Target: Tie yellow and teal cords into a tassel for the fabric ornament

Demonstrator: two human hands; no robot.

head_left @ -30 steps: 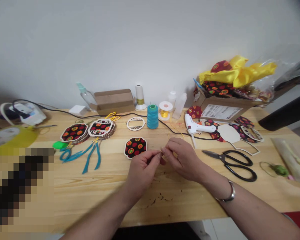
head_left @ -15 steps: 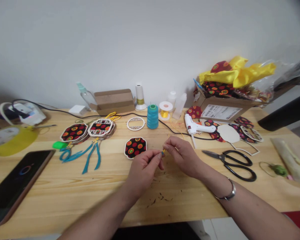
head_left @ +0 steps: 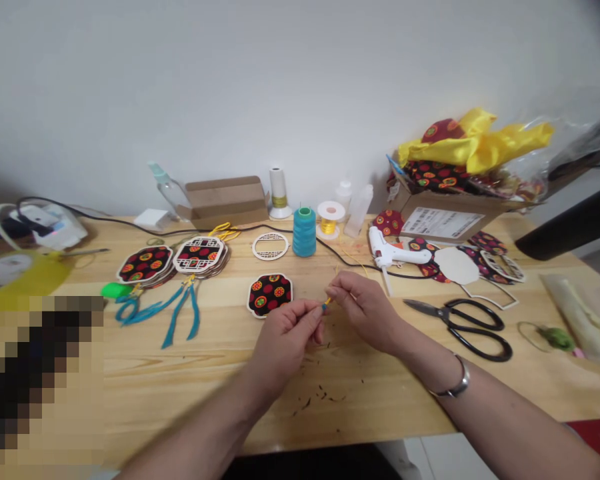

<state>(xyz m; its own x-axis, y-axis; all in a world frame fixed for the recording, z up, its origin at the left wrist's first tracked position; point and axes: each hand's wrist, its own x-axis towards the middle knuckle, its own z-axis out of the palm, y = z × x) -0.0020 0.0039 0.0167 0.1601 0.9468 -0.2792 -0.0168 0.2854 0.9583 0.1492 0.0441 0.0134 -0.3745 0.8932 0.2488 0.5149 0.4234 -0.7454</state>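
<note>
My left hand [head_left: 287, 337] pinches a small blue bit, perhaps thread, at the end of a thin yellow cord [head_left: 329, 301]. On the cord's other side, the thumb and forefinger of my right hand [head_left: 363, 310] are closed on it, and the hands almost touch. Behind my left hand lies a pale-edged panel [head_left: 270, 295] covered with dark floral cloth. A cone of blue thread [head_left: 305, 232] stands upright farther back, beside a spool of yellow cord [head_left: 329, 223]. What my curled fingers cover is hidden.
Black-handled scissors [head_left: 473, 327] and a white glue gun [head_left: 400, 253] lie to the right, before a full cardboard box [head_left: 445, 217]. Stacked panels [head_left: 200, 255] with blue ribbons [head_left: 181, 313] sit left. A black cable [head_left: 250, 230] crosses the back. The lower left corner is pixelated.
My hands have hardly moved and keep their pinch. Slightly more of the yellow cord and blue bit shows between my fingertips. The view has shifted a little.
</note>
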